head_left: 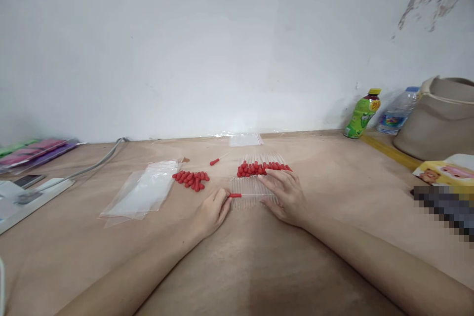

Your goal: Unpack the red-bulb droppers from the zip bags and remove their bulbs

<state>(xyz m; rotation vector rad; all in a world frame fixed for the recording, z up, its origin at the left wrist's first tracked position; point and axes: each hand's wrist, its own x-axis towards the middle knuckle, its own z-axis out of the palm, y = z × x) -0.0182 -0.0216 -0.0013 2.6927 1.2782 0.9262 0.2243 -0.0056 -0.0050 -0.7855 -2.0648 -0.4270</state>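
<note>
My left hand (215, 210) pinches the red rubber bulb (235, 195) of a thin clear dropper, which lies sideways over a row of clear tubes (242, 204). At the dropper's other end is my right hand (283, 196), its fingers spread over the right side of the tubes. Just above, a row of red-bulbed droppers (255, 168) points its clear tips toward the wall. Loose red bulbs (191, 178) form a pile to the left. One single dropper (215, 162) lies apart behind them.
Clear plastic bags (142, 192) lie at left, another bag (245, 139) by the wall. Far left are a power strip (44, 202), a cable and a phone (29, 180). At right stand a green bottle (361, 116), a water bottle (396, 112), a bucket (437, 118) and a yellow packet (444, 172).
</note>
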